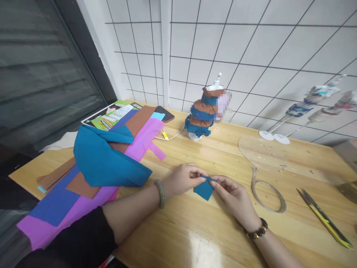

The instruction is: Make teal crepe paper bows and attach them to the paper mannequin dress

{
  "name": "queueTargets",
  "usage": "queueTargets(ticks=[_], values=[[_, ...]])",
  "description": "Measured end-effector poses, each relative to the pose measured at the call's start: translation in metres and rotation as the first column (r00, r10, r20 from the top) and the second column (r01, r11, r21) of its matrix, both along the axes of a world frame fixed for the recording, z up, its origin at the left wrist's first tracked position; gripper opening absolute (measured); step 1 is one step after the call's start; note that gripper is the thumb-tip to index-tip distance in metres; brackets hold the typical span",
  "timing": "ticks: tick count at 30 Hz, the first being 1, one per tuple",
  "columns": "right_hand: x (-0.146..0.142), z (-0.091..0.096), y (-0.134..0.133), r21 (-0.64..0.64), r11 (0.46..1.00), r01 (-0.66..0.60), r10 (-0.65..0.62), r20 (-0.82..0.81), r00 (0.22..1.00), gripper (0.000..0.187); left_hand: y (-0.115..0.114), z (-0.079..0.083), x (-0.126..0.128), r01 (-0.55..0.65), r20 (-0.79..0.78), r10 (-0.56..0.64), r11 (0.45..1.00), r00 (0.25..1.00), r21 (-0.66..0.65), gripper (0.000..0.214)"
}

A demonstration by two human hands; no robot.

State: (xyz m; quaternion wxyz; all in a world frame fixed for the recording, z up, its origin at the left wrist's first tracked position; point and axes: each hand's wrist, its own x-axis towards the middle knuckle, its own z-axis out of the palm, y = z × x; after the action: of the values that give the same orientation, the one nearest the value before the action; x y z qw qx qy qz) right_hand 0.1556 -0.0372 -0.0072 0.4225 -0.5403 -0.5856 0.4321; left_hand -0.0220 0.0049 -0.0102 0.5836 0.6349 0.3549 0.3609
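Both my hands meet over the middle of the wooden table. My left hand and my right hand pinch the top edge of a small teal paper piece between fingertips, and it hangs down to the tabletop. A green bangle sits on my left wrist, a dark bead bracelet on my right. Behind the hands stands a small figure on a white stand, wrapped in teal and brown ruffled paper layers.
Sheets of teal, brown, blue and pink paper lie at left over a printed booklet. A phone with a cable lies near the wall. Right: scissors, a clear tape loop, a clear plastic sheet, two more stands.
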Motion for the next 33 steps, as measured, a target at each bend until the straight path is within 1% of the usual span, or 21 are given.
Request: queueTargets(ticks=[5,11,15,19,22,27,33], values=[[-0.0002,0.0007,-0.0012,0.001,1.000,-0.026,0.026,0.014,1.000,0.023,0.0000,-0.0015,-0.0001,-0.004,-0.020,0.005,0.999,1.000,0.034,0.022],[-0.0002,-0.0017,-0.0029,0.003,1.000,-0.030,0.030,0.037,0.999,0.025,-0.0008,0.0000,0.0011,0.017,-0.001,-0.017,0.995,1.000,-0.097,0.024],[-0.0001,-0.0042,-0.0032,-0.001,0.999,-0.033,0.033,0.057,0.998,0.026,-0.0015,0.0025,0.0014,0.006,0.016,-0.004,0.995,1.000,-0.097,0.022],[0.0004,-0.0040,-0.0023,0.009,0.999,-0.038,0.038,0.027,0.999,0.022,-0.0014,0.0016,0.0011,0.012,0.026,-0.010,0.995,1.000,-0.100,0.022],[0.0010,-0.0028,-0.0015,-0.004,0.999,-0.054,0.054,-0.018,0.998,0.021,-0.0002,-0.0002,0.0008,0.012,0.034,-0.008,0.993,0.999,-0.114,0.026],[0.0018,0.0011,-0.0007,-0.046,0.999,-0.026,0.024,-0.036,0.999,0.024,0.0019,-0.0006,-0.0001,0.001,0.052,0.007,0.987,0.999,-0.159,0.035],[0.0030,0.0056,0.0001,-0.079,0.997,0.014,-0.018,-0.040,0.999,0.028,0.0035,0.0021,-0.0010,0.029,0.082,-0.017,0.989,0.996,-0.147,0.024]])
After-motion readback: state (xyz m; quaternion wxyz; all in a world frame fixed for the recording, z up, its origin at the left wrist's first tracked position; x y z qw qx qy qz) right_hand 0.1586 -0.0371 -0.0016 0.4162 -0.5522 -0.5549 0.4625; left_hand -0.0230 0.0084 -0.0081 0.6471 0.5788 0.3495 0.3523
